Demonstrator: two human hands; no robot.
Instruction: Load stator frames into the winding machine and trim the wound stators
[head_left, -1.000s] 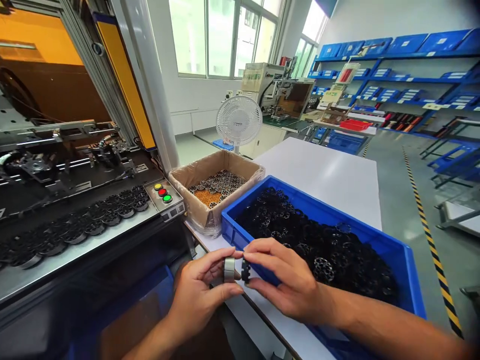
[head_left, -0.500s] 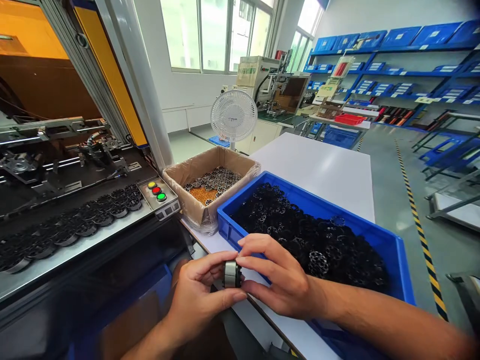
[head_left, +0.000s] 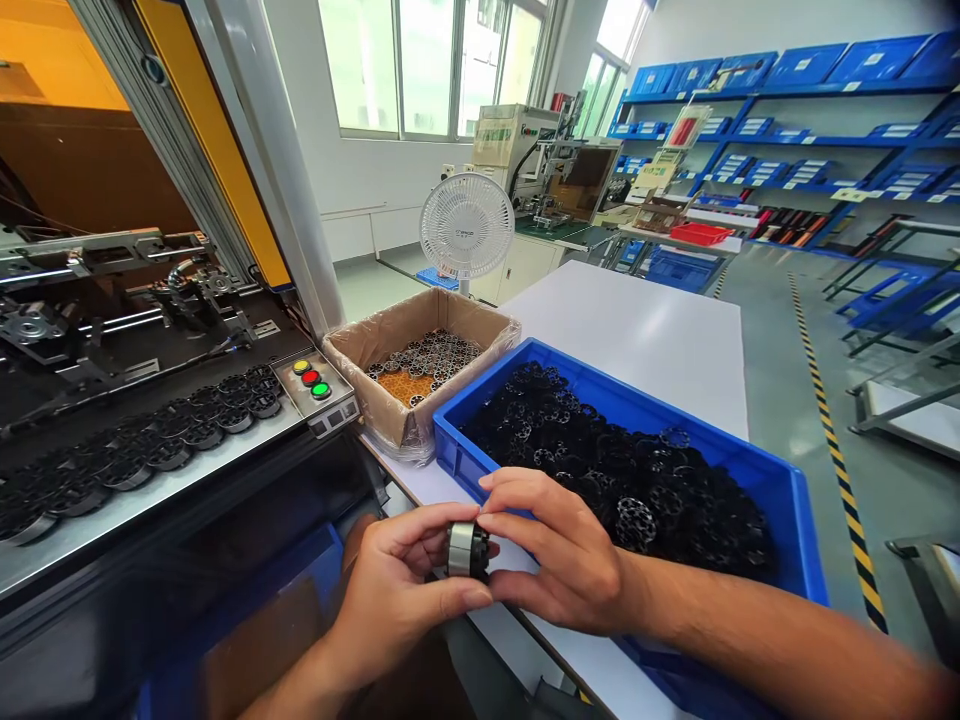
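Note:
Between my two hands is a motor stator core (head_left: 460, 549), a grey metal ring with a black toothed plastic end piece (head_left: 480, 550) on its right side. My left hand (head_left: 409, 575) grips the metal ring between thumb and fingers. Thumb and fingertips of my right hand (head_left: 559, 560) pinch the black end piece from the right. The core is held on edge, just in front of the table's near edge. Just beyond my right hand stands a blue crate (head_left: 765, 470) heaped with black plastic end pieces (head_left: 585, 440).
A plastic-lined cardboard box (head_left: 352, 350) holds metal cores (head_left: 442, 352). To the left, black-topped cores (head_left: 172, 440) line the machine's metal ledge beside a button box (head_left: 330, 410). A white fan (head_left: 466, 225) stands behind the box; the white table (head_left: 637, 310) extends beyond the crate.
The core has turned slightly in my hands, so more of the black end piece shows. Both hands stay in nearly the same place.

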